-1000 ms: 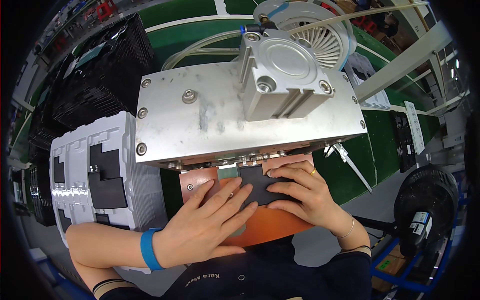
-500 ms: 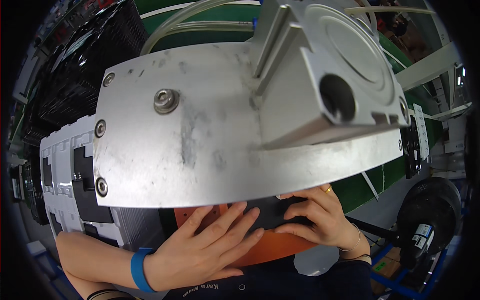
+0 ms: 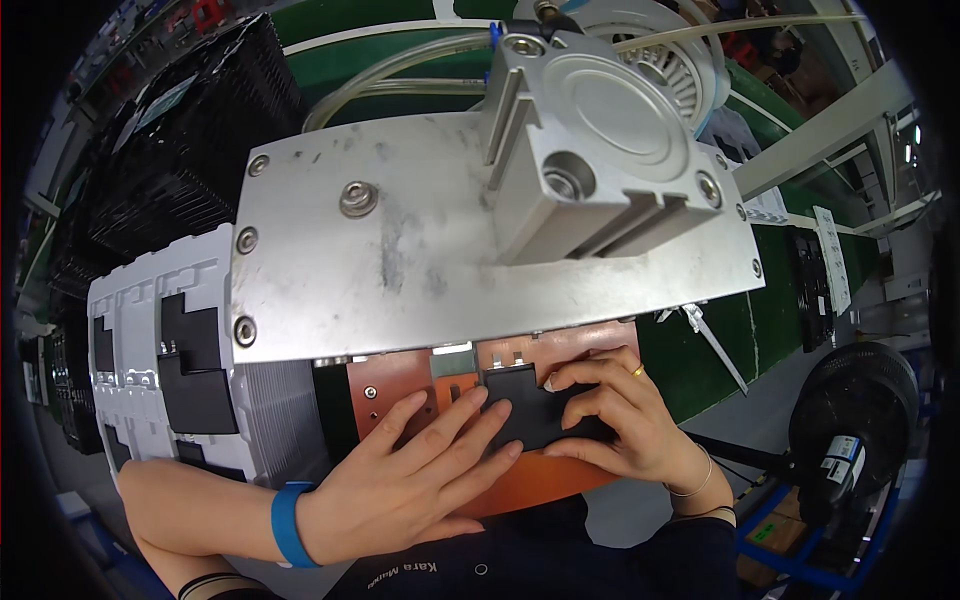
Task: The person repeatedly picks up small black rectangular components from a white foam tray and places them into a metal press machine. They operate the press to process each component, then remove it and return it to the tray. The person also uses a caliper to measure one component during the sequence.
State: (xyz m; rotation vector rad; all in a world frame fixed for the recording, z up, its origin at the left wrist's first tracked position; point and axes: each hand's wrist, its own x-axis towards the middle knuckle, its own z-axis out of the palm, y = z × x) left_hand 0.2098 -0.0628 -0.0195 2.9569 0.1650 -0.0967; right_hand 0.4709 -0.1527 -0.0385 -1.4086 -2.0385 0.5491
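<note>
Both hands press the black plastic part point(image 3: 530, 410) onto the orange fixture plate point(image 3: 400, 385) at lower centre, left hand point(image 3: 415, 480) flat-fingered, right hand point(image 3: 620, 425) curled gripping its edge — best kept square under the metal press plate point(image 3: 400, 250).

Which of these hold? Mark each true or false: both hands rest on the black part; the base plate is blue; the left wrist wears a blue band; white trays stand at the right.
1. Both the left hand and the right hand rest on the black part: true.
2. The base plate is blue: false, it is orange.
3. The left wrist wears a blue band: true.
4. The white trays stand at the right: false, at the left.
</note>
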